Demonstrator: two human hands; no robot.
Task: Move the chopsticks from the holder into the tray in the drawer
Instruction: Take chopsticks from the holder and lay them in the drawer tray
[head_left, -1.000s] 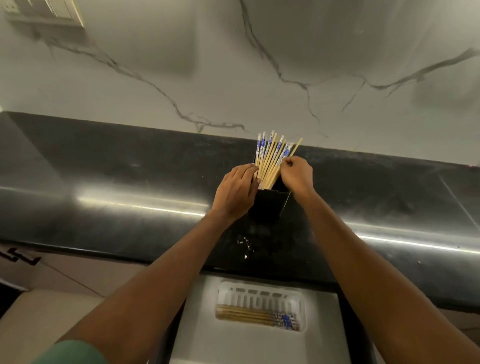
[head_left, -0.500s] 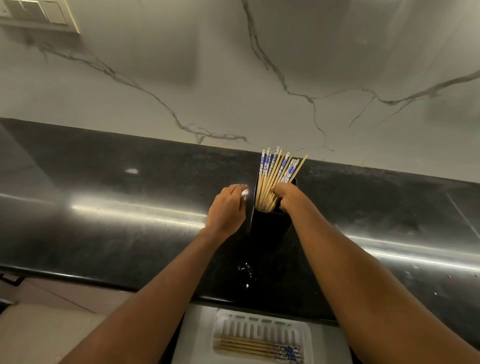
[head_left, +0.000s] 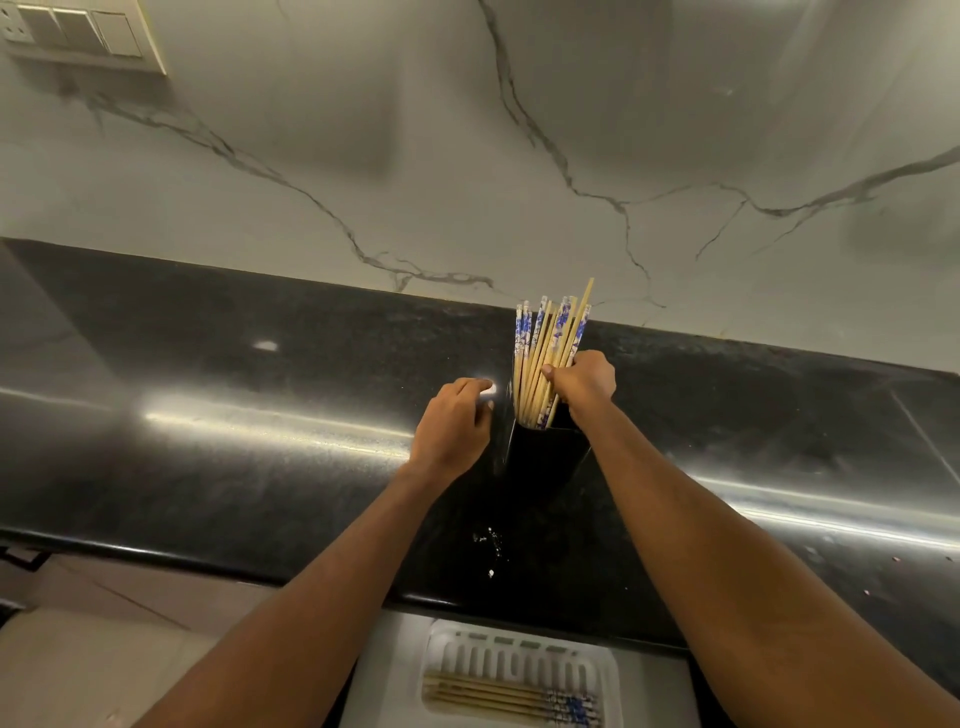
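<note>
Chopsticks (head_left: 545, 353) with blue-patterned tops stand fanned in the black holder (head_left: 540, 457) on the dark counter (head_left: 234, 441), near the veined marble wall (head_left: 467, 156). The right hand (head_left: 584, 382) is clenched around several of them just above the holder's rim. The left hand (head_left: 454, 426) sits just beside the holder with its fingers curled (whether they grasp anything, or touch the holder, I cannot tell). Below the counter's edge, the white tray (head_left: 519, 662) in the open drawer (head_left: 384, 675) holds a few more chopsticks lying flat (head_left: 498, 699).
</note>
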